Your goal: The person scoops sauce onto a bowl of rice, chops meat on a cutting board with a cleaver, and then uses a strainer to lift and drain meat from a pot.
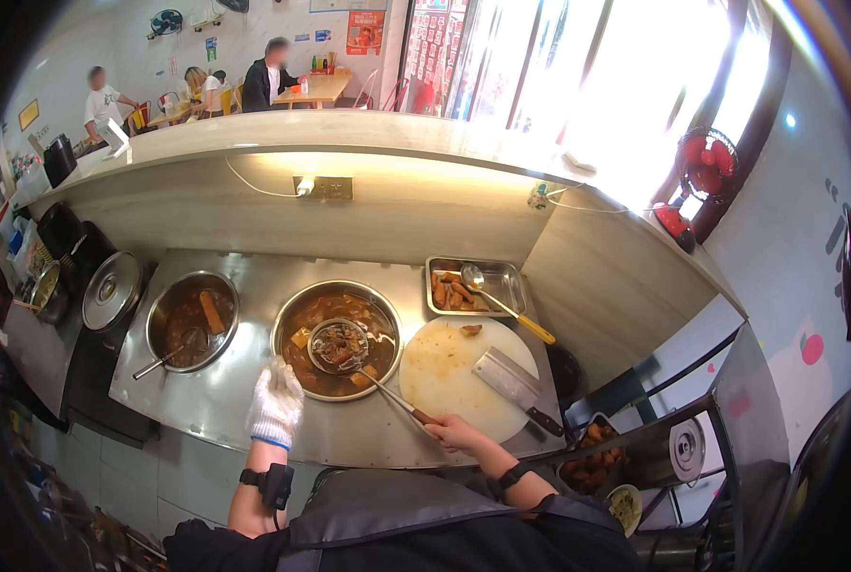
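My right hand [454,434] is closed round the wooden handle of a strainer ladle [337,345]. The ladle's round head holds pieces of food and rests in the broth of the middle pot [281,319]. My left hand [276,405], in a white knit glove, is beside the near left rim of that pot, its fingers extended and nothing visible in them. A round white cutting board [435,381] lies to the right, with a cleaver [509,378] and a small brown food piece [470,330] on it.
Another pot [156,329] with broth and a ladle stands left. Behind the board is a metal tray [508,276] with fried pieces and a yellow-handled spoon [526,324]. A raised counter [349,129] runs across the back; people sit beyond it. A lid [113,291] is at far left.
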Available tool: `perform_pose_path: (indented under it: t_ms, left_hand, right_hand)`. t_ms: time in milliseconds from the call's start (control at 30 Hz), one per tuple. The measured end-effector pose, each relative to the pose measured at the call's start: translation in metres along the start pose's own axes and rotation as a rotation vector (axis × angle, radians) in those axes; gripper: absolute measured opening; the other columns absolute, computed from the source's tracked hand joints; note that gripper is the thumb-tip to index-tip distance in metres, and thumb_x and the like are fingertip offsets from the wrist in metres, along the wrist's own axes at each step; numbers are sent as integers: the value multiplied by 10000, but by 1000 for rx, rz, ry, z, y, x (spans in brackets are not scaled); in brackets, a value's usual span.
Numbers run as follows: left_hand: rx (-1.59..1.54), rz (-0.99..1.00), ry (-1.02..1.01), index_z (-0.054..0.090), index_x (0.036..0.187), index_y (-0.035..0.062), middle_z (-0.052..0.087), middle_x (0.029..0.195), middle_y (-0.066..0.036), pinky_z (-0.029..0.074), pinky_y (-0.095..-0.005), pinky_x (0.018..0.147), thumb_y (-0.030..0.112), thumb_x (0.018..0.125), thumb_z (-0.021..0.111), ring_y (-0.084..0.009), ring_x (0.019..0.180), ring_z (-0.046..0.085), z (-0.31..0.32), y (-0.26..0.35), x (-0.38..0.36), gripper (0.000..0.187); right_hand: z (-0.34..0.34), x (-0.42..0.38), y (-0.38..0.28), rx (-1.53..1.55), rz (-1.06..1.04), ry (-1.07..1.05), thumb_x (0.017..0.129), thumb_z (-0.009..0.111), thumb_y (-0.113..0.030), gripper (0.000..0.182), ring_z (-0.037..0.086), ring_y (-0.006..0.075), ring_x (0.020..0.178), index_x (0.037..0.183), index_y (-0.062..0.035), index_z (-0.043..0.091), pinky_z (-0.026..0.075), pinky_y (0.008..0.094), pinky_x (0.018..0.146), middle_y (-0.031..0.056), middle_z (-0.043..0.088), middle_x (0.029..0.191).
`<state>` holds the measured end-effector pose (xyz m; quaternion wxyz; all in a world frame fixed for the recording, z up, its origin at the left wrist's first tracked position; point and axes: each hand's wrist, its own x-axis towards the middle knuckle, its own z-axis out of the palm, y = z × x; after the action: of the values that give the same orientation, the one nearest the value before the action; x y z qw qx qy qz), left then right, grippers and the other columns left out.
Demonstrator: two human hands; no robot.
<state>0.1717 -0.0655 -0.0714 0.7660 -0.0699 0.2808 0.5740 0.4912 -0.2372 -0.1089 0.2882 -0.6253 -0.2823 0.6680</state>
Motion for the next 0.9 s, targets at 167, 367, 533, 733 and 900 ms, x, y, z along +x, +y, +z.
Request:
perform_pose_path:
  t_ms: [167,367,533,733,900]
  left_hand:
    - [-6,-13,7,610,1108,94,633,1114,20,566,-291,680,288,973,499,-129,916,618,4,-1,-2,261]
    - [-7,-18,-2,610,1106,97,636,1083,24,565,-287,675,294,975,493,-128,894,616,5,0,-2,264]
    - [7,-8,1,612,1100,97,638,1065,24,566,-283,668,296,976,490,-122,875,615,6,-2,-3,264]
    - [-10,-30,6,614,1094,96,639,1056,23,566,-284,660,299,977,490,-120,861,616,5,-1,-2,266]
    - [-20,-15,16,613,1099,92,636,1067,19,565,-282,662,294,974,496,-120,861,615,4,-1,-1,265]
  right_hand:
    - [6,11,8,-43,-28,-29,959,533,-202,123,308,41,424,916,-88,546,239,222,369,-38,397,654]
    - [-4,2,2,-24,-4,-35,961,532,-208,126,308,41,431,902,-98,550,244,217,377,-43,387,651]
    - [4,3,1,-97,-45,-21,957,544,-221,155,314,40,439,871,-93,561,249,216,380,-44,397,642]
    - [-3,-3,-5,-126,-24,15,920,602,-250,216,355,65,433,963,-39,608,273,233,377,-38,417,620]
    - [-2,-2,-5,-119,-12,16,907,626,-243,220,361,66,436,953,-29,609,272,236,377,-35,419,622]
